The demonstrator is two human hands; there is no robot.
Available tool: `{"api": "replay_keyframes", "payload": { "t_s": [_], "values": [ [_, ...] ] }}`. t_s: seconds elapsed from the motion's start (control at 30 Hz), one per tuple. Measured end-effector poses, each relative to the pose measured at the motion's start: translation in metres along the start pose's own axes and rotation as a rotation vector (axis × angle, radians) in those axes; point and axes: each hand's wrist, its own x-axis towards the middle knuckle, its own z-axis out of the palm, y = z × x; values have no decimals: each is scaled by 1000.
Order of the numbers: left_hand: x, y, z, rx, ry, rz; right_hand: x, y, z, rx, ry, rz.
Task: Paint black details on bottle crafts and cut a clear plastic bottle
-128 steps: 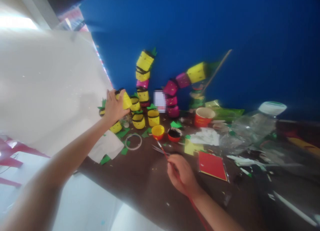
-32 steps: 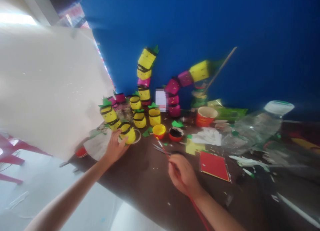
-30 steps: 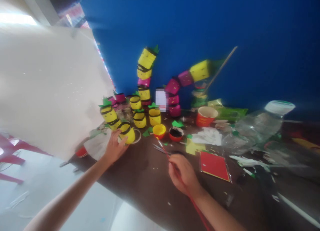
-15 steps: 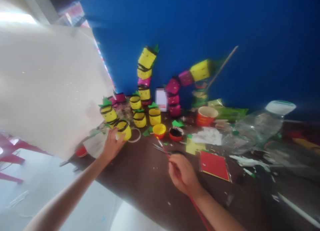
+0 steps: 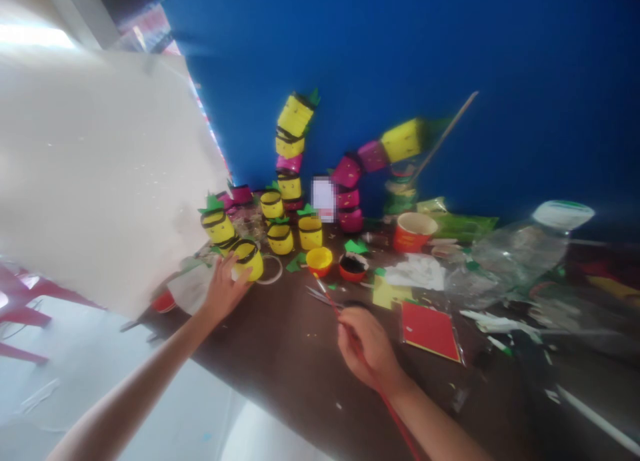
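My left hand (image 5: 227, 284) has its fingers around the side of a yellow painted cup (image 5: 251, 256) with a black band, which stands on the brown table. My right hand (image 5: 367, 348) is closed on a thin red paintbrush (image 5: 327, 290), its yellow-coated tip pointing away from me. That tip is just in front of a small red cup of yellow paint (image 5: 319, 258). Beside it stands a similar cup of black paint (image 5: 353, 266). Scissors (image 5: 317, 294) lie partly behind the brush. Other yellow cups (image 5: 279, 238) with black bands and green paper leaves stand behind.
Stacked yellow and pink cups (image 5: 290, 144) lean along the blue wall. To the right are a red and white paper cup (image 5: 414, 232), crumpled white tissue (image 5: 417, 272), a red paper pack (image 5: 431, 331) and a clear plastic bottle (image 5: 520, 248). A tape ring (image 5: 278, 269) lies near my left hand.
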Motion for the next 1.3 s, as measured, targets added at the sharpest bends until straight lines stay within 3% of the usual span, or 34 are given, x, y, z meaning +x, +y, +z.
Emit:
{"api": "replay_keyframes", "payload": {
  "t_s": [0.83, 1.3],
  "values": [
    [-4, 3, 0, -61, -6, 21, 0, 0, 1, 5, -2, 13],
    [-11, 0, -6, -52, -50, -107, -1, 1, 0, -5, -9, 5]
  ]
}}
